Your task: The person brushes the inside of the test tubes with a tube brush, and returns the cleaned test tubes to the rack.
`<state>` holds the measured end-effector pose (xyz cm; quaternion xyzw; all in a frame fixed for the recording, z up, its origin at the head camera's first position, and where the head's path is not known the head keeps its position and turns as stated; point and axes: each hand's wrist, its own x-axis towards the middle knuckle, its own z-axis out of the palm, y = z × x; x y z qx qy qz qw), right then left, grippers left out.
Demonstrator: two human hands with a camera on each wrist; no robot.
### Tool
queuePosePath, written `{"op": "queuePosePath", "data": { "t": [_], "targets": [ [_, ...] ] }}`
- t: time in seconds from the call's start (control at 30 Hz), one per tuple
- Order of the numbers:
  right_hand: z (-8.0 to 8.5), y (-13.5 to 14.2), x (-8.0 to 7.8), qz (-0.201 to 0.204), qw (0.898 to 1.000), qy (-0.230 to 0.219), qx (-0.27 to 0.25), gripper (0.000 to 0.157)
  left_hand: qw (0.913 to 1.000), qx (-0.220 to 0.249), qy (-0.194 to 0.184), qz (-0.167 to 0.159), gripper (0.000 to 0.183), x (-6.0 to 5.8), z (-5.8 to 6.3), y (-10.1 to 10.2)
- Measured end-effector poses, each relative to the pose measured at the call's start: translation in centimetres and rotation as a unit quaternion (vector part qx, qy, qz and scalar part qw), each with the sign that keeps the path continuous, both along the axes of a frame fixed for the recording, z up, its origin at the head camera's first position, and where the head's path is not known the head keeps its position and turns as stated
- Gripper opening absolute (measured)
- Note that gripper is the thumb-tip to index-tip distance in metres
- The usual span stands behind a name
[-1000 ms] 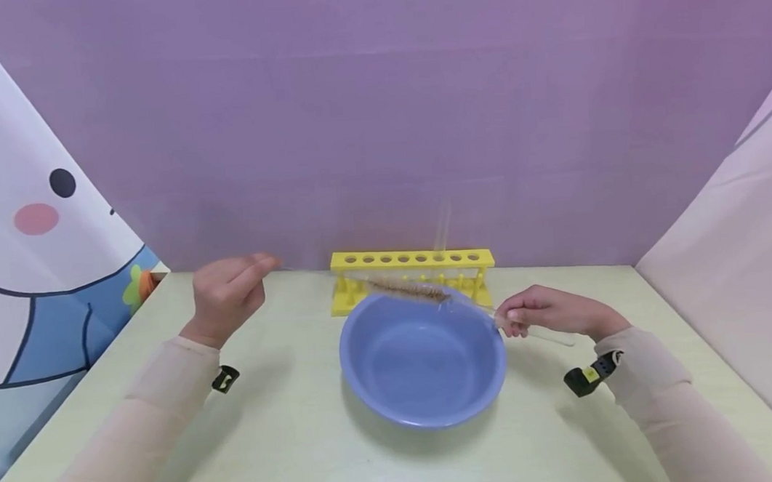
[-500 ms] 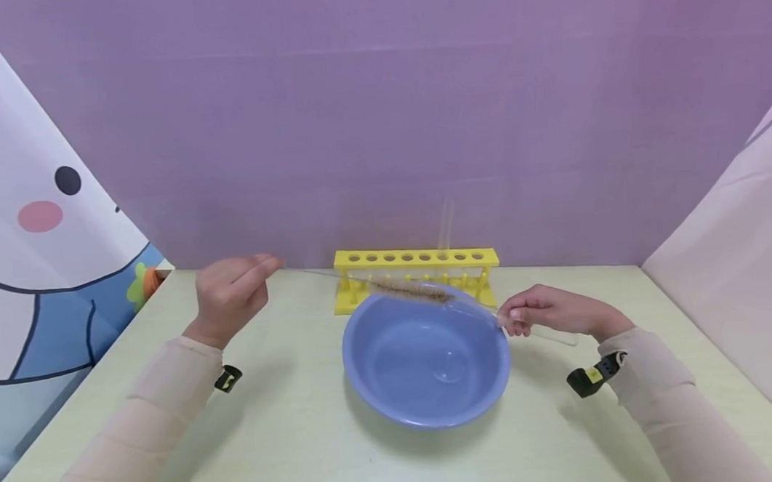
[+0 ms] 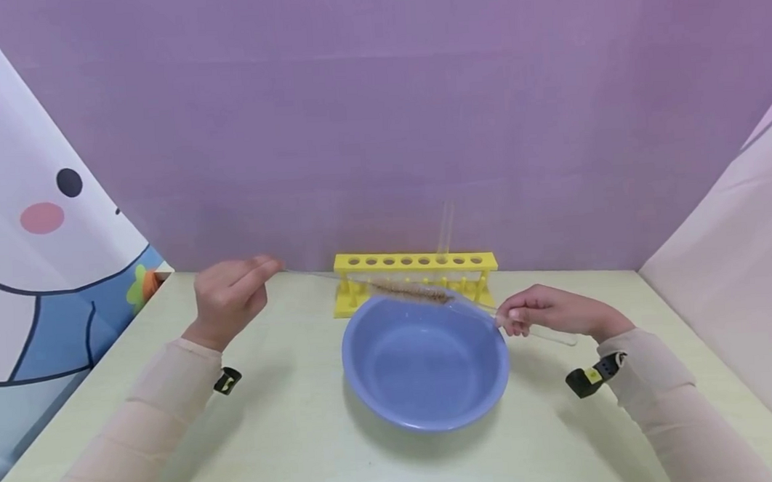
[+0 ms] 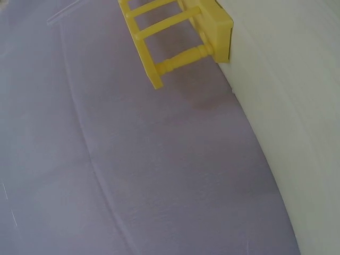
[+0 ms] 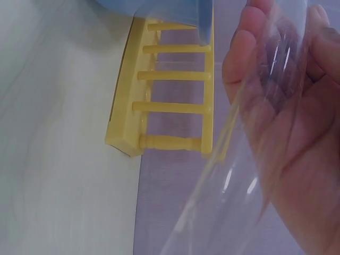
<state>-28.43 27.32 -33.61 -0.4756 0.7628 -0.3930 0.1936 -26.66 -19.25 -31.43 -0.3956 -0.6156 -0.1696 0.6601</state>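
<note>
The two hands are well apart: the left hand pinches the thin wire handle of a brown-bristled brush, the right hand grips a clear, slender tube. The brush spans the far rim of a round blue basin, bristles near the tube's mouth; whether its tip enters cannot be told. Keeping both in line, turning the wire gently and steadying the tube should work best. No brand or writing is readable.
</note>
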Motion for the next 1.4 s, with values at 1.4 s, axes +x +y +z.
{"op": "queuePosePath", "data": {
  "t": [1.4],
  "targets": [
    [1.3,-0.2,0.9,0.009,1.000,0.021,-0.001,0.023,0.9991,-0.018,-0.034,-0.015,0.034,0.6,0.4,0.5]
  ]
}}
